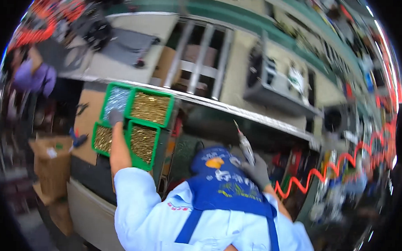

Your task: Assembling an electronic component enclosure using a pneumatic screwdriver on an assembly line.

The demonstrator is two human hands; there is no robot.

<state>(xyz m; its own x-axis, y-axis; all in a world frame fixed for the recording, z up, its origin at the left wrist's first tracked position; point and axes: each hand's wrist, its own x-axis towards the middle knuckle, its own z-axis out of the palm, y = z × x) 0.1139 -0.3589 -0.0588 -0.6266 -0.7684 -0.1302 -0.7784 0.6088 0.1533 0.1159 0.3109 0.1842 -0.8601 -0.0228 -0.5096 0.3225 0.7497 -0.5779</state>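
My left hand (116,117), in a grey glove, reaches into a green bin (108,95) of small silvery pieces (118,98), probably screws. Blur and the downward angle hide its fingers. Alongside are more green bins, holding brass-coloured small pieces (149,107) that look like screws. In front of my apron, to the right, my grey-gloved right hand (258,170) is wrapped round a slim powered screwdriver (245,147). Its long thin bit points up and away from me, apart from any other thing.
Ahead runs a metal workbench edge (197,99), with steel rails (206,59) beyond it and a grey metal housing (277,99) at right. An orange coiled hose (314,174) hangs to the right. Cardboard boxes (53,164) stand at left, near another person's purple sleeve (34,77).
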